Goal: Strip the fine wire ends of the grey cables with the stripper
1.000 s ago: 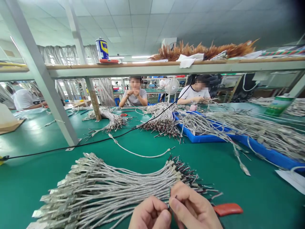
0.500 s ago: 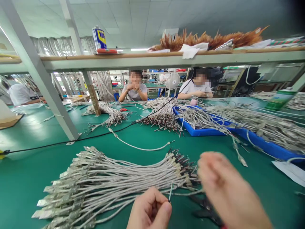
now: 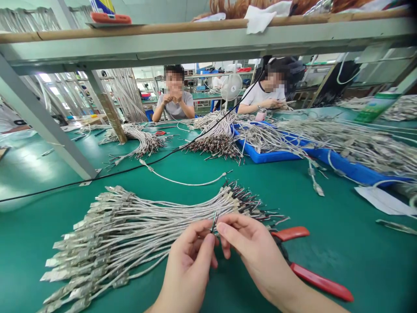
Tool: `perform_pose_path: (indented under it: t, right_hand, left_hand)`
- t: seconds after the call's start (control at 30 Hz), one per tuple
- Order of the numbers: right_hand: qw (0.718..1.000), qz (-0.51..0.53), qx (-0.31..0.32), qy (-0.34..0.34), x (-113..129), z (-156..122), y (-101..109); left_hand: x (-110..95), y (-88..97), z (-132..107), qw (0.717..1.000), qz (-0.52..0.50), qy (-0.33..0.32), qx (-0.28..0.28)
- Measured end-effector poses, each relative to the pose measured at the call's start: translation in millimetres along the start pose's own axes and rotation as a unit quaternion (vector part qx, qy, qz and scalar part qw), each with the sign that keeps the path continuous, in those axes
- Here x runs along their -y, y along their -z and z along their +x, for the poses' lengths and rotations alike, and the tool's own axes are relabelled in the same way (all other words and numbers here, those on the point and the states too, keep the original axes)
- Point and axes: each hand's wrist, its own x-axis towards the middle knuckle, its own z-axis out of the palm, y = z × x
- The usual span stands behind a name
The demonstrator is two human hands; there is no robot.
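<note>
Between the thumb and forefinger of my left hand [image 3: 190,261] is a thin wire end [image 3: 214,221], dark low down and pale toward its raised tip. My right hand [image 3: 250,243] meets it from the right, thumb and fingers pinched together beside the wire; what they grip is hidden. Behind both hands lies a wide bundle of grey cables [image 3: 163,217], connectors at the left, stripped dark wire ends at the right. Red-handled pliers [image 3: 321,280] rest on the green table, partly covered by my right hand and wrist.
A single cable [image 3: 185,181] lies beyond the bundle. Blue trays [image 3: 273,156] heaped with cables stand at the right, more cable bundles [image 3: 211,139] farther back. A black cord [image 3: 130,171] crosses the table. A shelf beam [image 3: 195,41] spans overhead. Two people sit opposite.
My right hand has come in from the right to meet the left at the wire end, uncovering the pliers' red handles. The view has tilted down.
</note>
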Motion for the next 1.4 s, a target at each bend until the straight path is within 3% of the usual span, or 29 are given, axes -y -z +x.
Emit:
perform_pose_path:
  t: [0.37,0.67,1.03,1.23,1.4]
  right_hand:
    - [0.999,-0.033,0.014,-0.017,4,2,0]
    - [0.998,-0.066,0.019,-0.004,6,-1,1]
    - [0.996,-0.091,0.021,0.014,5,-1,3]
    - [0.998,-0.055,-0.009,0.016,1,-1,2]
    - [0.999,-0.042,0.004,-0.008,0,-3,0]
  left_hand:
    - [-8,-4.5,0,0.999,-0.03,0.008,0.011]
    - [-15,-1.0,2,1.0,0.005,-0.014,0.007]
    - [-17,-1.3,4,0.997,-0.013,0.069,0.035]
    - [-20,-2.1,3,0.999,-0.014,0.035,0.006]
    - [-20,-3.1,2,0.999,-0.034,0.028,-0.001]
